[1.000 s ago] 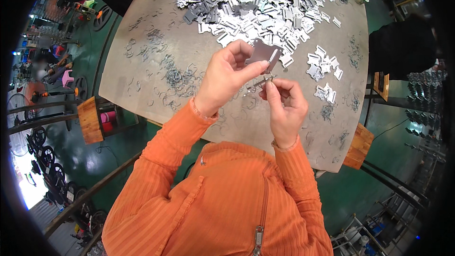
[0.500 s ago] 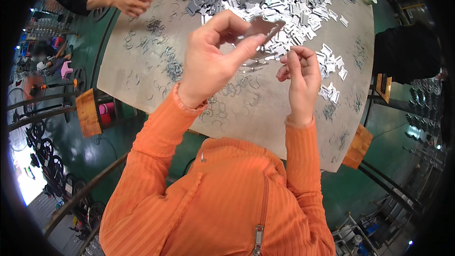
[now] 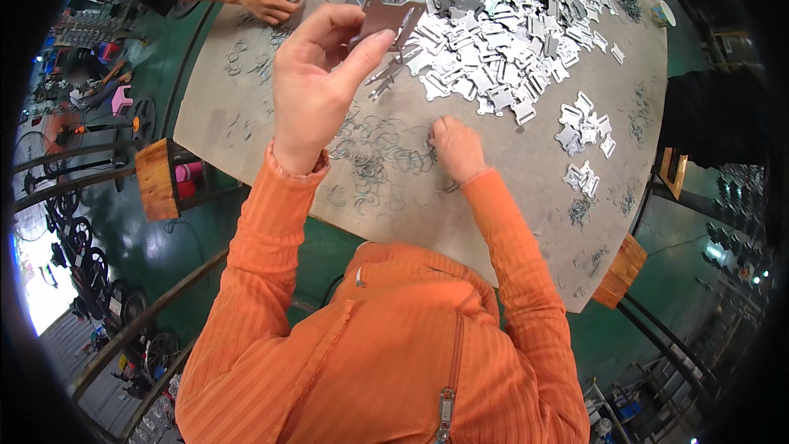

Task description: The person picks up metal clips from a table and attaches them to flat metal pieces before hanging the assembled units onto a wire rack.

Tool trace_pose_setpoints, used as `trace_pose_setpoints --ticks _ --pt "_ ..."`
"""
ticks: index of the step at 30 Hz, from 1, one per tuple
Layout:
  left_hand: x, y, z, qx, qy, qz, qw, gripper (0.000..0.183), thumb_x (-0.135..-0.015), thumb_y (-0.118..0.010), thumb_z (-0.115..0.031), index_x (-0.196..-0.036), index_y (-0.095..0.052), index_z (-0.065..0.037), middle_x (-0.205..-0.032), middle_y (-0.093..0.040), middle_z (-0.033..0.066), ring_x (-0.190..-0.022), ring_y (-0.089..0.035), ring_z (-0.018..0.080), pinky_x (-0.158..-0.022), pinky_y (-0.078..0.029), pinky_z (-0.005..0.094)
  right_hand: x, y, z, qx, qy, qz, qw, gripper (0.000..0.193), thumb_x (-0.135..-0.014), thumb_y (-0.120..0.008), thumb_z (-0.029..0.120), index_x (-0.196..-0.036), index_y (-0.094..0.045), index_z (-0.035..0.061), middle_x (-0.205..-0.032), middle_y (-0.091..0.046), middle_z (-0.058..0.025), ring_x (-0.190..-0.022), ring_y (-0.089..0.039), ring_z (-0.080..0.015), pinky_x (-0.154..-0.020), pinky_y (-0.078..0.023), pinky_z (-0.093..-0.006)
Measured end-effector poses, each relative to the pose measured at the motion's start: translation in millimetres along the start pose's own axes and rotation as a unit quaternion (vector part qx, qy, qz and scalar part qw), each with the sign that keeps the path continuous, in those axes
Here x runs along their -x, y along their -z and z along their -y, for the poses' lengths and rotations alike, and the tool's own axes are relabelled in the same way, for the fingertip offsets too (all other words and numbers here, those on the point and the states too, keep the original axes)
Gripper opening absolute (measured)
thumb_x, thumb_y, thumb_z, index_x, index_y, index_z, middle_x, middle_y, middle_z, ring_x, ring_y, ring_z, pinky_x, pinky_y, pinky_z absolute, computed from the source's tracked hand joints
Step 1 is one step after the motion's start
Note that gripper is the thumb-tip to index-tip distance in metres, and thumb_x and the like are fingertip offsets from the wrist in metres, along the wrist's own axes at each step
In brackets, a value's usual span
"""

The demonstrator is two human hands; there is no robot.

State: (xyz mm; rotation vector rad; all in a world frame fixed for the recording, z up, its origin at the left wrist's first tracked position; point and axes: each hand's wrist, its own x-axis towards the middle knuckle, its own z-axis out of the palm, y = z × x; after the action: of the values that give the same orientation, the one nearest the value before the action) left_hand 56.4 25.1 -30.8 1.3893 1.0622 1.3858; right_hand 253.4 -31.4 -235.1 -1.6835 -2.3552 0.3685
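My left hand [image 3: 316, 74] is raised over the table, thumb and fingers pinching a flat metal plate [image 3: 385, 20] with slots and notched edges. Below that plate hang more thin metal pieces [image 3: 385, 74], partly blurred; how they are attached is hard to see. Down on the tabletop, my right hand [image 3: 457, 148] has its fingers curled together at the right end of a scatter of bent wire rings [image 3: 370, 152]. Whatever its fingertips pinch is hidden. A large heap of silvery metal plates [image 3: 493, 41] lies beyond both hands.
Another person's hand [image 3: 267, 0] reaches over the table's far left, near more wire rings [image 3: 238, 57]. Small groups of plates [image 3: 583, 125] lie at the right. A cup [image 3: 662, 14] stands at the far right edge. Wooden stools [image 3: 156, 181] flank the table [image 3: 493, 222].
My left hand has moved left with the plate. My right hand has dropped down and left to the wire rings. The other person's hand has moved right, lower over the table.
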Motion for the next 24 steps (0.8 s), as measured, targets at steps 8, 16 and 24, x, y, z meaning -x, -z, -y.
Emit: trace_pose_setpoints --ticks 8,16,24 --pt "27.8 -4.2 -9.2 0.023 0.025 0.031 0.999 0.011 -0.087 -0.067 -0.008 -0.093 -0.065 0.002 -0.082 -0.067 0.0014 -0.074 -0.061 0.0068 -0.067 -0.048 0.0207 25.6 132.8 58.1 -0.566 -0.194 -0.137 0.790 0.012 -0.086 -0.063 -0.004 -0.096 -0.057 0.0005 -0.086 -0.064 -0.0050 -0.073 -0.065 -0.0130 -0.060 -0.051 -0.0252" --pt "54.7 -37.4 -25.5 -0.070 -0.073 0.073 0.992 0.012 -0.080 -0.071 -0.003 -0.090 -0.069 0.001 -0.081 -0.070 0.0079 -0.068 -0.065 0.0124 -0.062 -0.051 0.0248 30.9 237.0 111.9 -0.685 -0.106 -0.253 0.675 0.013 -0.085 -0.064 -0.005 -0.095 -0.056 -0.0045 -0.089 -0.063 -0.0103 -0.078 -0.068 -0.0186 -0.071 -0.058 -0.0283" --pt "57.5 -54.5 -25.7 -0.075 -0.129 0.097 0.984 0.016 -0.077 -0.072 0.001 -0.092 -0.068 0.000 -0.084 -0.070 0.0092 -0.068 -0.066 0.0162 -0.061 -0.052 0.0266 40.9 245.1 105.0 -0.667 -0.151 -0.275 0.675 0.013 -0.085 -0.065 -0.005 -0.093 -0.055 -0.0039 -0.089 -0.064 -0.0112 -0.077 -0.068 -0.0183 -0.069 -0.058 -0.0284"
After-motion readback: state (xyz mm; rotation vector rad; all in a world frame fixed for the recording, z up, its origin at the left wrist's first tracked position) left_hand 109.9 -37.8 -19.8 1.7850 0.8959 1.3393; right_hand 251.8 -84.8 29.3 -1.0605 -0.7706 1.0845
